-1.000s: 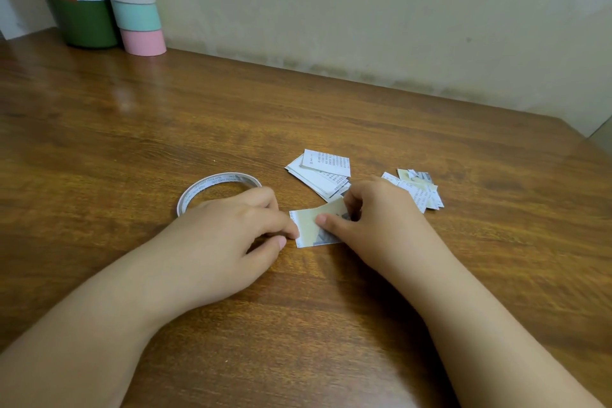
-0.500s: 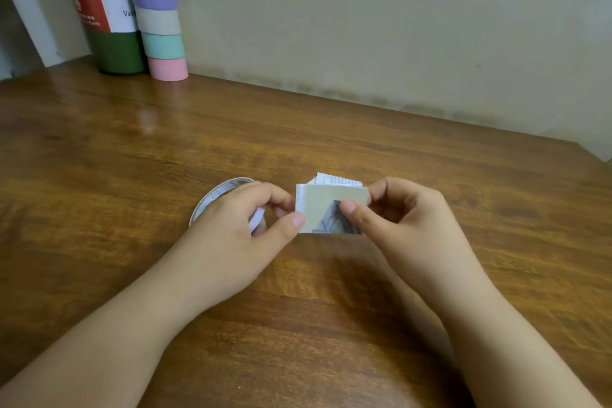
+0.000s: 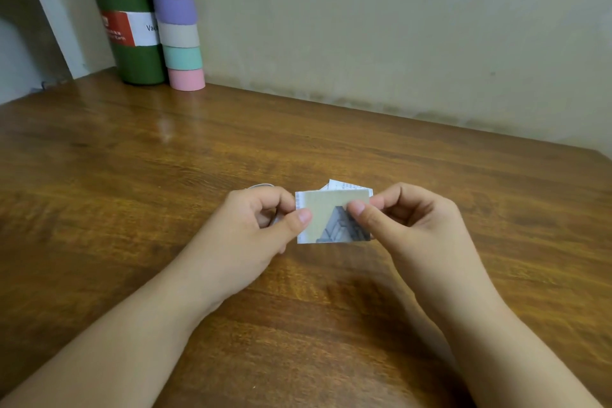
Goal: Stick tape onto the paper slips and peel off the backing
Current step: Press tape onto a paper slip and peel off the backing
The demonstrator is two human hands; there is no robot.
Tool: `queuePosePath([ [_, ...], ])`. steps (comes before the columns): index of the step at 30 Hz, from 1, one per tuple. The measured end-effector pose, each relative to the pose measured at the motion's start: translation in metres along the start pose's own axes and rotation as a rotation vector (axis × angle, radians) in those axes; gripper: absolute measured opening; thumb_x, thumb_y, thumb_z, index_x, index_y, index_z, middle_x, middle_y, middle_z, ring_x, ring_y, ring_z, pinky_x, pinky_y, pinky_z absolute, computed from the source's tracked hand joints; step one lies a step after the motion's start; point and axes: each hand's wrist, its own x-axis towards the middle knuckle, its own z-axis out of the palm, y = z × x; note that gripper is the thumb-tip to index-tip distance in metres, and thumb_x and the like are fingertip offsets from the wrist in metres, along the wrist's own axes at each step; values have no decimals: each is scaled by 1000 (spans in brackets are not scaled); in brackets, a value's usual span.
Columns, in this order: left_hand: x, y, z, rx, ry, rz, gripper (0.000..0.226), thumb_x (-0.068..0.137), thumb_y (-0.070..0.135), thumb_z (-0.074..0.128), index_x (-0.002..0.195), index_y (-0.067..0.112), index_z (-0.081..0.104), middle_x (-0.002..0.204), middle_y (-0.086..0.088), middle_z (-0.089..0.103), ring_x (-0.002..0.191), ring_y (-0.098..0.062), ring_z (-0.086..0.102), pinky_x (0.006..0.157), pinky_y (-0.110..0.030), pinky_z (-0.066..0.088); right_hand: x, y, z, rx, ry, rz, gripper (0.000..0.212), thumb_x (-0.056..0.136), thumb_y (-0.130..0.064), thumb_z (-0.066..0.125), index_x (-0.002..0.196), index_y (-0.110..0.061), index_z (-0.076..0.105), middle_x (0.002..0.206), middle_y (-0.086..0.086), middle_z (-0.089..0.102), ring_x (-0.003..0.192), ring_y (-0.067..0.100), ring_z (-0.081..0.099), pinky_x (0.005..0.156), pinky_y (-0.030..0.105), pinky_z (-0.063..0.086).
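A paper slip (image 3: 331,219) is held up above the wooden worktop (image 3: 463,225), facing the camera, with a beige strip of backing (image 3: 326,205) across its upper part and a grey printed picture showing at its lower right. The left hand (image 3: 251,228) pinches the slip's left edge between thumb and forefinger. The right hand (image 3: 397,222) pinches the slip's right side, thumb tip lying on the backing where it meets the picture. Just behind the slip, the corner of another printed paper (image 3: 341,184) peeks over its top edge. Left of the slip, a thin arc of the tape roll (image 3: 261,186) shows above the left hand's knuckles. Far to the slip's upper left, against the wall, a green bottle (image 3: 127,26) stands beside a pastel stack of tape rolls (image 3: 177,16).
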Motion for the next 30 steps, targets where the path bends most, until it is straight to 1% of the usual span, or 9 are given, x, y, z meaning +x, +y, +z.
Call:
queuePosePath([
  [5,-1,0,0,1,12,1,23,85,19,64,63,18,57,50,6,47,47,-6,41,46,-13,32,0,2,1,-13,17,7,20,74,-20,76,63,-10,64,64,4,69,59,6,58,56,15,45],
  [8,0,-1,0,25,22,22,24,85,20,64,61,21,59,52,8,45,52,-12,39,49,-21,30,0,2,2,-19,25,-10,20,75,-19,75,62,-10,64,60,-2,67,56,3,57,54,12,44],
  [14,-1,0,1,82,60,44,25,85,21,64,61,17,57,52,7,43,52,-13,38,47,-21,28,-1,5,6,-72,58,-63,21,75,-21,75,61,-12,63,64,6,66,57,7,54,56,19,43],
  [17,-1,-1,1,82,56,46,26,85,21,64,61,17,58,52,6,44,52,-15,37,48,-23,27,-1,6,7,-85,78,-82,20,74,-20,76,62,-13,62,62,5,65,57,6,54,55,17,43],
  [19,-1,-1,1,64,58,43,26,86,21,64,61,17,58,52,6,44,53,-16,37,50,-25,28,1,8,7,-40,68,-58,16,74,-18,75,71,-14,60,62,2,63,59,7,57,57,17,45],
  [22,-2,1,2,21,31,35,25,86,20,63,61,21,59,55,6,44,55,-18,38,52,-26,28,1,12,7,47,-54,102,27,75,-23,75,96,-19,57,75,-2,71,73,22,68,69,39,53],
  [23,-2,1,2,15,15,33,25,86,20,63,61,21,59,56,6,44,55,-17,39,52,-26,29,0,11,9,50,-108,131,26,77,-23,74,99,-19,60,80,-1,73,77,22,70,72,40,55],
  [26,-2,2,3,11,-5,22,28,86,19,63,59,19,57,53,9,44,52,-11,38,47,-19,29,-2,9,13,44,-212,89,4,83,-17,69,84,-19,72,74,-5,73,65,3,66,63,17,50],
  [30,-3,2,2,19,-18,21,29,87,20,62,58,21,57,55,5,44,54,-14,39,48,-21,29,-2,7,12,21,-228,39,14,85,-17,67,72,-22,71,57,-13,65,53,-3,56,55,10,42],
])
